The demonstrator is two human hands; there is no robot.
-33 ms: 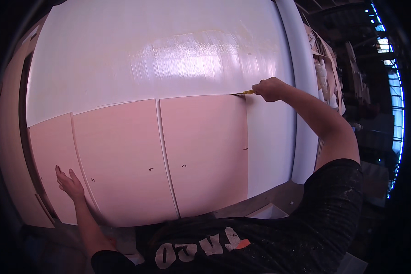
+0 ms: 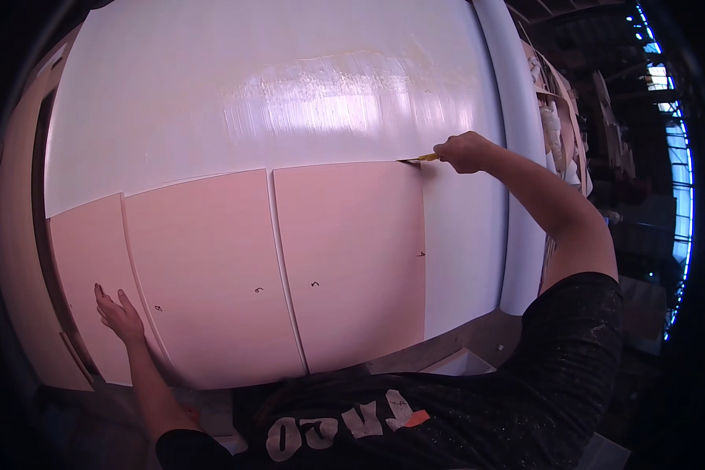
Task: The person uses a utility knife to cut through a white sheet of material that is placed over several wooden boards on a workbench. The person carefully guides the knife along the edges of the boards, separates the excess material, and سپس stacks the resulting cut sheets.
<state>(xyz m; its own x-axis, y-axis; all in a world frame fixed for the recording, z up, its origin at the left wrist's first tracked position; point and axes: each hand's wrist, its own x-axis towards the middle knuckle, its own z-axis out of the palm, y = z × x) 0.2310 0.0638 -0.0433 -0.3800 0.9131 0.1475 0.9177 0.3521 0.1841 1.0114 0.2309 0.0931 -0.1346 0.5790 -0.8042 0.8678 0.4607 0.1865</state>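
Observation:
My right hand (image 2: 464, 152) is closed around a yellow-handled cutter knife (image 2: 428, 157). Its dark blade points left and meets the top edge of the right-hand pale pink board (image 2: 352, 258), near that board's far right corner. Fingers spread, my left hand (image 2: 121, 315) rests on the narrow left board (image 2: 90, 251). Between these two lies a wide middle board (image 2: 204, 274), with thin gaps on either side. Beneath the boards is a large white sheet (image 2: 172, 94); a wet, shiny smear (image 2: 321, 94) with streaks covers part of it beyond them.
A thick white roll (image 2: 520, 235) runs along the right side of the work surface. Past it are stacked boards and scraps (image 2: 560, 117). Another long board (image 2: 19, 235) lies at the far left, beside a dark gap. A white box-like container (image 2: 462, 363) sits below the near edge.

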